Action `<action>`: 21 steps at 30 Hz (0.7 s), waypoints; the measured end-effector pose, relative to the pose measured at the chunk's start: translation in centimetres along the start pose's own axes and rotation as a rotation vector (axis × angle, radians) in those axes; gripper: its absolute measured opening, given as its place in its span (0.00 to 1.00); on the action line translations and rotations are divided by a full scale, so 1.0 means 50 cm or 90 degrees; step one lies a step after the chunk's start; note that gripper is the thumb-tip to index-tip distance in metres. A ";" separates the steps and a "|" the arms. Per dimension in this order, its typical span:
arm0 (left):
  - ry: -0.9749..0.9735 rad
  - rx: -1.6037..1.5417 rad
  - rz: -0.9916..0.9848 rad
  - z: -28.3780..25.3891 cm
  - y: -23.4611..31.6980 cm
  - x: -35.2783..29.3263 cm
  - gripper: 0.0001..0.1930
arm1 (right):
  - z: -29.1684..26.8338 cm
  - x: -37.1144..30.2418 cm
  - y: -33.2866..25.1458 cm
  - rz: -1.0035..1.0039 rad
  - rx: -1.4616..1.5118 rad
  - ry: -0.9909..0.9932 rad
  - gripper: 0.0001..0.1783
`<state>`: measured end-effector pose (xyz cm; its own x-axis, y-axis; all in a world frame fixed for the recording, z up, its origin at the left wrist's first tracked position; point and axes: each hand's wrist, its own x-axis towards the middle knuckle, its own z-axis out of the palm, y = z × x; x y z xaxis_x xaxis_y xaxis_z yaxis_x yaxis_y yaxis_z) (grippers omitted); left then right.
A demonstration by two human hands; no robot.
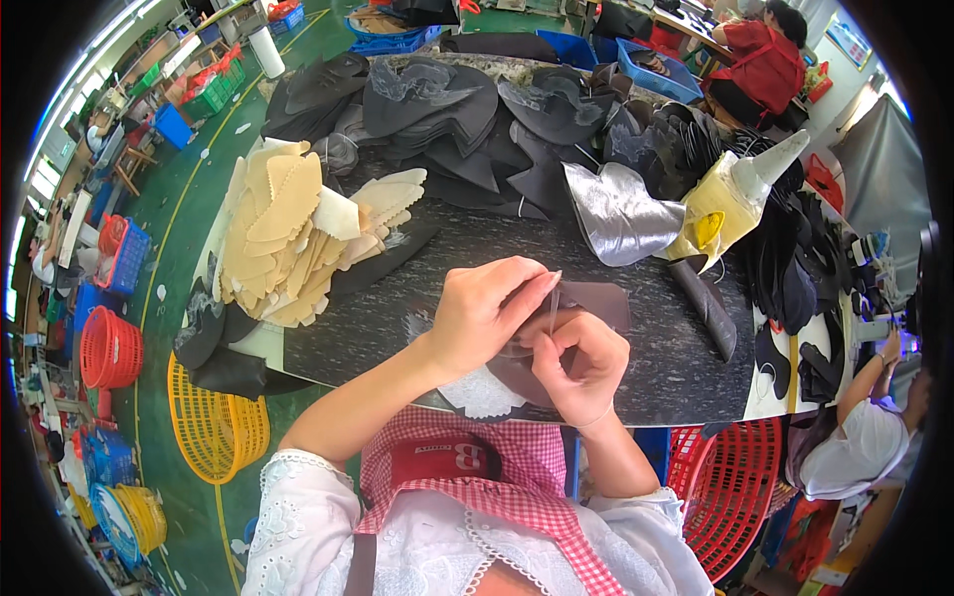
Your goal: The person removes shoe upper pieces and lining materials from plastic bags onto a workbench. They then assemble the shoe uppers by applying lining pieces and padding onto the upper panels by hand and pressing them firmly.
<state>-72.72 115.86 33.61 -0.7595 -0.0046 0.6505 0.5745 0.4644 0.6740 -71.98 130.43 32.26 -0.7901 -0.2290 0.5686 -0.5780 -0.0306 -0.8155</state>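
Over the near middle of the dark speckled tabletop [397, 288], my two hands are close together. My left hand [482, 313] is closed, thumb and forefinger pinching the upper end of a thin clear strip [555, 310]. Just below and to the right, my right hand [584, 372] pinches the lower end between curled fingers. Beneath them lies a dark brown flat piece [604, 303], partly hidden by the hands. A whitish piece with a jagged edge [482, 395] sticks out toward me under my left forearm.
Beige zigzag-edged pieces [283, 233] are heaped at left. Black cut pieces [427, 109] are stacked along the back. At right are a silver sheet [621, 214], a yellowish bottle with a white nozzle [730, 204] and a black tube-like piece [706, 313]. A red basket [730, 487] stands below the table.
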 end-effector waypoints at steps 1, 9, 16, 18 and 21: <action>0.009 -0.009 -0.018 -0.001 0.001 -0.003 0.02 | 0.001 -0.007 0.007 0.000 -0.001 0.002 0.11; 0.089 -0.139 -0.046 0.046 0.021 -0.048 0.05 | 0.063 -0.023 0.010 0.135 0.174 0.266 0.10; 0.051 -0.257 -0.189 0.031 0.019 -0.053 0.07 | 0.038 -0.009 0.015 0.063 -0.208 0.230 0.05; 0.053 -0.252 -0.196 0.028 0.023 -0.054 0.07 | 0.034 0.002 0.007 0.013 -0.260 0.203 0.06; -0.049 -0.313 -0.339 -0.028 0.075 -0.066 0.05 | -0.007 0.016 0.027 -0.042 -0.363 0.113 0.09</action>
<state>-67.62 116.40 34.47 -0.9831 -0.0475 0.1768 0.1785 -0.0353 0.9833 -73.46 130.58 31.64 -0.7428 -0.0767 0.6651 -0.6063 0.4984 -0.6197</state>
